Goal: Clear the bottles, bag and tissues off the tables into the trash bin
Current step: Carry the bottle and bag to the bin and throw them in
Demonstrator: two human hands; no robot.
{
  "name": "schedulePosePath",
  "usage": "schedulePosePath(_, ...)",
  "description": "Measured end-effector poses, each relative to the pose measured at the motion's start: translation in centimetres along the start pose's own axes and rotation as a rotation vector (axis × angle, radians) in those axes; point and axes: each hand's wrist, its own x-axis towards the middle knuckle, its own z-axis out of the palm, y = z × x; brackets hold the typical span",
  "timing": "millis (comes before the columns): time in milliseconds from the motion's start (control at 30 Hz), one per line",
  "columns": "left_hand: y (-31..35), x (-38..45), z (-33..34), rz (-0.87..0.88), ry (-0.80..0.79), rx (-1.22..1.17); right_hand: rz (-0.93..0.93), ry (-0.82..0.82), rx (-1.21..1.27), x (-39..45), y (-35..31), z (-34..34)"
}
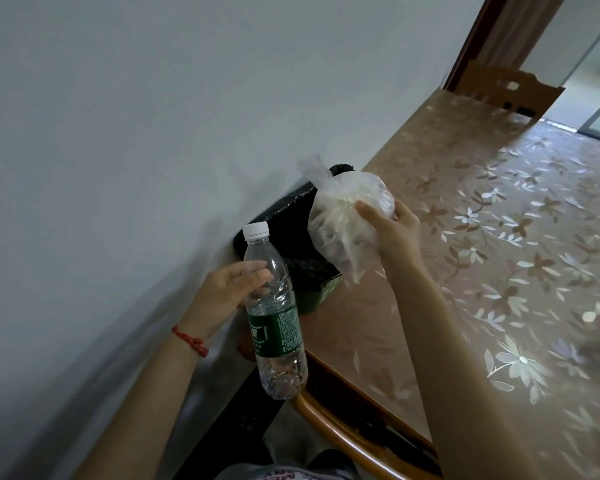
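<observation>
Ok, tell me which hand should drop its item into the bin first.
Probably the right. The right hand holds the bag directly over the black-lined trash bin, while the left hand grips the bottle nearer the person, short of the bin's opening.

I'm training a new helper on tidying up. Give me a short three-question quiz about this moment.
1. True or false: the left hand holds a bottle with its cap on.
2. What does the right hand hold?
   A) a tissue B) a clear bag C) a cup
3. Fill in: the trash bin stands between the wall and the ____.

Key
1. True: the white cap is on.
2. B: the bag, above the bin.
3. Table.
</observation>
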Motion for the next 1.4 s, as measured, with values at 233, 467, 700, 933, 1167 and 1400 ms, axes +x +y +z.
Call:
schedulePosePath(233,1.1,-0.4,0.3,0.043,0.014,-0.031,0.009,0.013,-0.07,1.1,0.7,0.2)
schedulePosePath(467,3.3,-0.1,0.4,0.116,0.0,-0.038,-0.07,-0.015,-0.085,-0.5,1.0,-1.6)
schedulePosePath(700,7.5,1.5,1.4,0.192,0.009,-0.045,-0.101,-0.003,-0.139,-2.2,2.6,-3.4)
schedulePosePath(933,11.8,5.3,3.1,0.236,0.004,0.056,-0.121,0.017,-0.144,-3.1,3.7,-4.4)
schedulePosePath(1167,14.2,9.7,4.8,0.205,0.019,0.088,-0.342,0.0,-0.543,-4.6,4.6,-5.2)
schedulePosePath(1400,14.2,12.5,5.8,0.233,0.113,0.177,-0.642,-0.08,-1.14,-5.2,7.5,-7.0)
